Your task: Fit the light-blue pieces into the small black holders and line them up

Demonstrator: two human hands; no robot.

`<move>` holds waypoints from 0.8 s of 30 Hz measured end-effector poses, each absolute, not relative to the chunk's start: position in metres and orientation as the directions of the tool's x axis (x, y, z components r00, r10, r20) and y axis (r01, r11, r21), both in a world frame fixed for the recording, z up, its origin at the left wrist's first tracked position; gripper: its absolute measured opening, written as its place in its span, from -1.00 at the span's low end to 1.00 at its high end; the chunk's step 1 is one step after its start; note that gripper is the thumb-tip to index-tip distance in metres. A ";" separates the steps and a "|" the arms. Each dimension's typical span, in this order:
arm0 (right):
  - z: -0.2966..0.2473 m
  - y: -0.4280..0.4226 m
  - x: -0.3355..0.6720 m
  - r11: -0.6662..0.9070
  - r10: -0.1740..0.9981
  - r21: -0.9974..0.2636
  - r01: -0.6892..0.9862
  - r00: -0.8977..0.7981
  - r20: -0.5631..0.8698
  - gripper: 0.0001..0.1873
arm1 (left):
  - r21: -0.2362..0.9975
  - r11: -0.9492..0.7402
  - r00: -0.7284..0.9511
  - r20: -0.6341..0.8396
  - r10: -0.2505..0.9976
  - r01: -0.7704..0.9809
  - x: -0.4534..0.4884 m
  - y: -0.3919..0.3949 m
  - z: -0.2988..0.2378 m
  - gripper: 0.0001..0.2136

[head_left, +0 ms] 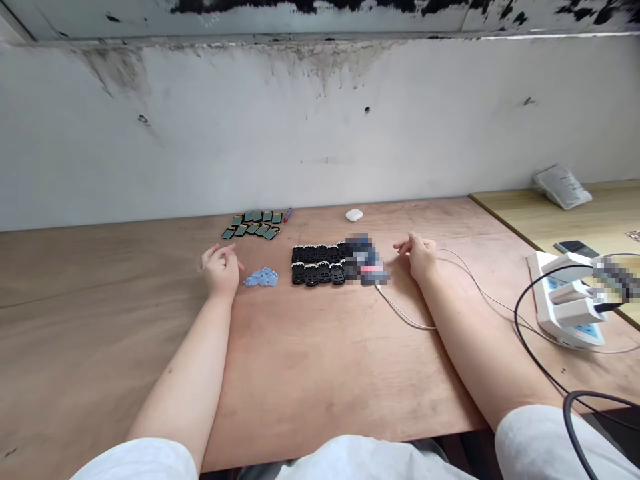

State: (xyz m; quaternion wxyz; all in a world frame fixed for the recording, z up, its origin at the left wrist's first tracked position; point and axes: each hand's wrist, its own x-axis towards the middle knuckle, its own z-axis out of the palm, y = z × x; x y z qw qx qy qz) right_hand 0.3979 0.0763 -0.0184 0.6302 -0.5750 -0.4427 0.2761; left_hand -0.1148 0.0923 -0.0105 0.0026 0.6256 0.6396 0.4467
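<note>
My left hand [220,269] rests on the wooden table, its fingers loosely bent and apart, with nothing in it. Just right of it lies a small heap of light blue pieces [261,277]. Two rows of black plastic casings [317,263] lie in the middle. Touching their right end is a pixelated device [367,260] with a white cable [400,313] plugged into its near edge. My right hand [419,255] lies to the right of that device, fingers partly stretched out, holding nothing. Behind my left hand are several small green-faced modules [253,225] in two rows.
A screwdriver [287,215] lies beside the modules. A small white case [354,215] sits near the wall. At the right are a white power strip [565,300] with plugs, a black cable [525,320], a phone [576,249] and a plastic packet [563,187] on a second table.
</note>
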 end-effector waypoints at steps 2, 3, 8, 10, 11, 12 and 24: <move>-0.022 0.079 0.398 0.187 0.865 -0.961 0.202 0.429 0.259 -0.54 | 0.604 -0.164 -0.280 0.571 0.772 0.780 -0.111 0.093 -0.010 -0.72; -0.023 0.081 0.398 0.180 0.871 -0.955 0.237 0.413 0.266 -0.53 | 0.612 -0.170 -0.289 0.577 0.764 0.772 -0.109 0.092 -0.009 -0.70; -0.028 0.085 0.401 0.261 0.818 -0.805 0.533 0.320 0.478 -0.40 | 0.551 -0.298 -0.175 0.648 0.741 0.779 -0.103 0.091 -0.007 -0.41; -0.022 0.081 0.398 0.290 0.796 -0.669 0.684 0.216 0.566 -0.38 | 0.511 -0.339 -0.087 0.641 0.763 0.790 -0.101 0.090 -0.008 -0.34; -0.017 0.078 0.394 0.308 0.790 -0.593 0.744 0.148 0.595 -0.41 | 0.494 -0.354 -0.040 0.623 0.781 0.794 -0.100 0.089 -0.010 -0.32; -0.011 0.073 0.388 0.335 0.800 -0.506 0.795 0.043 0.598 -0.43 | 0.480 -0.364 0.004 0.601 0.800 0.798 -0.099 0.086 -0.011 -0.30; 0.006 0.022 0.285 0.439 0.868 -0.025 0.898 -0.416 0.271 -0.22 | 0.203 -0.380 0.328 0.251 0.911 0.902 -0.079 0.049 -0.009 -0.52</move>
